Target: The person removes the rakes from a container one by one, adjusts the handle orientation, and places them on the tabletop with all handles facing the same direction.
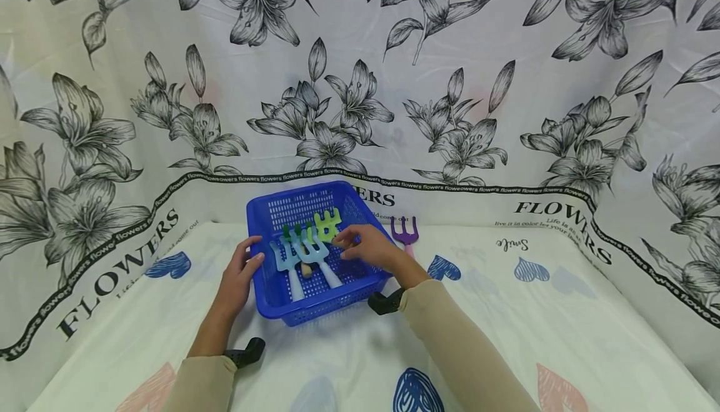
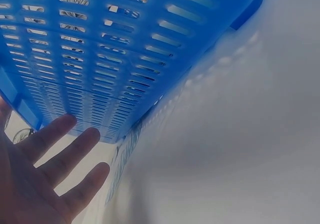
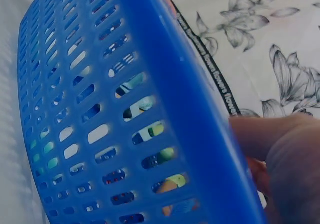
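Note:
A blue plastic basket (image 1: 329, 299) with slotted sides holds several toy garden forks. Two light-blue forks (image 1: 312, 252) lie in front, with dark green tines (image 1: 288, 232) behind them and a yellow-green fork (image 1: 326, 221) toward the back. A tan rounded handle end (image 1: 306, 270) shows between the light-blue ones. My left hand (image 1: 240, 274) is at the basket's left rim; in the left wrist view its fingers (image 2: 75, 151) are straight and spread beside the slotted wall. Reaching over the right rim, my right hand (image 1: 368, 246) has loosely bent fingers near the yellow-green fork, with nothing visible in its grasp.
A purple fork (image 1: 405, 231) with a pink handle lies beyond the basket's right side, partly hidden by the right hand. The white cloth (image 1: 478, 337) printed with hearts covers the table. A flower-patterned curtain (image 1: 360, 137) rises behind it and at both sides.

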